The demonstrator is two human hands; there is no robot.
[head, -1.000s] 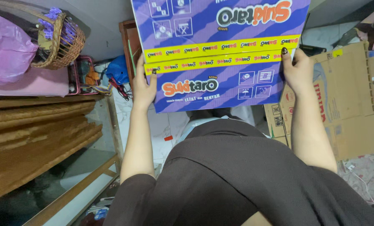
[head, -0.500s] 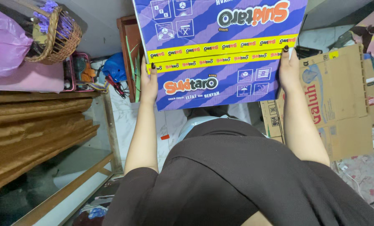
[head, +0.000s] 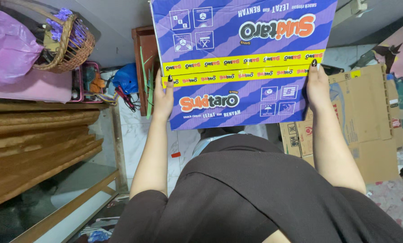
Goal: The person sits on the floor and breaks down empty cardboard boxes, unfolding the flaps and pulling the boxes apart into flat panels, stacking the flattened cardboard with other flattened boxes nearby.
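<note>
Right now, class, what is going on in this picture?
A person holds a large purple cardboard box out in front of their body, sealed with yellow tape. The left hand grips its left edge and the right hand its right edge. A wicker basket sits on a wooden counter at left; flattened brown cardboard lies at right.

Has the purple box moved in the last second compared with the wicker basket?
Barely. The purple box, held by the left hand and right hand, has edged slightly away from the wicker basket, rightward.
</note>
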